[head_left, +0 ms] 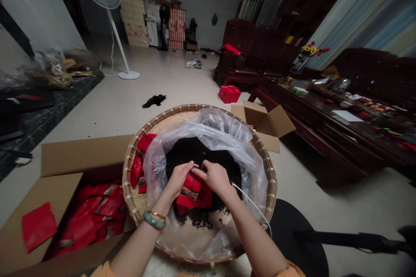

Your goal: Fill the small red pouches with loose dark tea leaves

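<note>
My left hand [180,178] pinches the top left corner of a small red packet [191,186]. My right hand [215,177] is closed at the packet's upper edge, around a slim dark object [199,168] whose kind I cannot make out. Below them, another red packet [204,197] lies on dark, dried, tea-like leaves [224,160]. The leaves fill a clear plastic bag [256,173] spread open inside a round woven bamboo basket [273,181]. A white cable [251,202] runs from near my right wrist over the basket's right side.
More red packets [138,166] lie along the basket's left edge. An open carton [87,156] of red packets stands at left, another open carton [276,123] beyond the basket. A low wooden table [312,138] is at right, a fan [129,75] at back left, a black round base [295,246] nearby.
</note>
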